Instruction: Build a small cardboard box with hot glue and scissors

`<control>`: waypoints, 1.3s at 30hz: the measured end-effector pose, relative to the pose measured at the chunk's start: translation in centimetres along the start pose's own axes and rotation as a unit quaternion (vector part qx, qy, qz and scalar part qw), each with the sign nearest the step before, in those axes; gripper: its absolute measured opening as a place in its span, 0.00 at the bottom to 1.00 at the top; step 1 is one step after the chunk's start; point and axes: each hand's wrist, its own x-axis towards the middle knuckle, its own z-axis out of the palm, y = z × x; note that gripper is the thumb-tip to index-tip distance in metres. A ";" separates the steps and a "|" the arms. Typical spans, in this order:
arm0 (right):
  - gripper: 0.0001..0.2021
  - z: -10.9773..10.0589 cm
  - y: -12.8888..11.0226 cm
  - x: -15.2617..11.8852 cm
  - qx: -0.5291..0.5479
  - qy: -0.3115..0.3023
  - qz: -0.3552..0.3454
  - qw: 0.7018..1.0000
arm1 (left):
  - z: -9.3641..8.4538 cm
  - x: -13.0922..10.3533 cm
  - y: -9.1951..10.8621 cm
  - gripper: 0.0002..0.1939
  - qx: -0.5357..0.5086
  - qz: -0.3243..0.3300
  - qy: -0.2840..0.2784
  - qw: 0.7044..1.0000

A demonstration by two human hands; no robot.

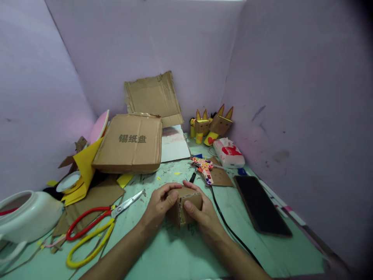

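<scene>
A small brown cardboard box (174, 213) is held between both hands, just above or on the green tabletop; the exact contact is unclear. One edge of it faces me and shows a rough, cut seam. My left hand (161, 202) grips its left side, with the thumb on the near face and the fingers over the top. On the right side, my right hand (204, 208) presses its thumb against the front face while its fingers wrap the far side. Just beyond the hands lies a flower-patterned glue gun (205, 168) with a black cord.
Scissors (112, 216) with red and yellow handles lie left, beside a white teapot-like vessel (37, 216). A large cardboard box (128, 146) stands behind. Cardboard animal figures (220, 126), a tissue pack (229, 153) and a phone (260, 206) are at right. Walls enclose the table.
</scene>
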 end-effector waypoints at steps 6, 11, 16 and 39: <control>0.30 -0.3 -0.6 -0.2 0.020 -0.011 0.001 1.000 | -0.8 0.4 -0.3 0.28 -0.061 -0.008 -0.126 0.990; 0.27 -0.3 -0.6 -0.1 0.039 -0.008 -0.026 0.999 | -0.7 0.4 -0.1 0.24 -0.073 0.004 -0.153 0.985; 0.26 -0.3 -0.8 -0.2 0.026 -0.002 -0.047 0.999 | -0.1 0.3 0.0 0.22 -0.052 0.037 -0.150 0.987; 0.25 -0.4 -1.1 -0.2 0.009 -0.029 -0.055 0.998 | -0.4 0.2 0.4 0.23 -0.053 0.032 -0.140 0.988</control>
